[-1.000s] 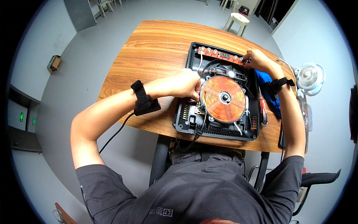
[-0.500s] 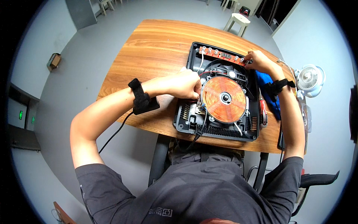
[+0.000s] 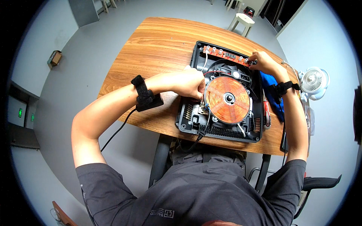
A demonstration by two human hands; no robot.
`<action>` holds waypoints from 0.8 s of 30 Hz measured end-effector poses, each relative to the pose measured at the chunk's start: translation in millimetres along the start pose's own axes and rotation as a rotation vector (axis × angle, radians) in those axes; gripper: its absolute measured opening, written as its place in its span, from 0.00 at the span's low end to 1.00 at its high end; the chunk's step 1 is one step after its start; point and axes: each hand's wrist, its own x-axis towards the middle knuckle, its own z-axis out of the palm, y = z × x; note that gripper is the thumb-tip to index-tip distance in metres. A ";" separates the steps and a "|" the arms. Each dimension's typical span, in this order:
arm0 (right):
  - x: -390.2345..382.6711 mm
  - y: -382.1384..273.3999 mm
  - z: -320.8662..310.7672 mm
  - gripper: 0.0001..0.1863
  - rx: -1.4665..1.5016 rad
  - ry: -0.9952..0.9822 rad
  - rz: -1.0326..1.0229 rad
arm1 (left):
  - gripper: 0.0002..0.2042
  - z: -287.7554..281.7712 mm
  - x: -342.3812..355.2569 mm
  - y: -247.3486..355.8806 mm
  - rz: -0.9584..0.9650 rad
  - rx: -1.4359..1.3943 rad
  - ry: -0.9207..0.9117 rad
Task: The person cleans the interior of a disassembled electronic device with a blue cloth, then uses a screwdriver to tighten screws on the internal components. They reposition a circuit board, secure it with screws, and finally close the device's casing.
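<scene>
An opened induction cooker lies on the table in a black plastic housing. Its round copper coil sits in the middle, over a dark fan section. A narrow red circuit board with several round buttons runs along the far edge. My left hand is closed at the coil's left rim, its fingertips down among wires and small parts; what they pinch is hidden. My right hand pinches the right end of the circuit board. A white wire runs from the board's left end.
A red-and-grey screwdriver and a blue cloth lie right of the housing on the wooden table. A black power cord hangs over the near edge. Farther right stands a small white fan. A stool is beyond the table.
</scene>
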 end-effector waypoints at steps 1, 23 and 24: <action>-0.2 -0.6 -0.6 0.19 -0.001 -0.003 0.000 | 0.08 -0.4 -0.5 0.3 -0.005 0.004 -0.009; 1.5 -2.3 -0.6 0.20 -0.022 -0.019 0.042 | 0.12 5.9 1.8 -2.7 -0.006 0.150 0.012; 1.1 0.6 0.9 0.20 -0.023 -0.011 0.033 | 0.12 5.9 2.6 -2.1 -0.006 0.154 0.009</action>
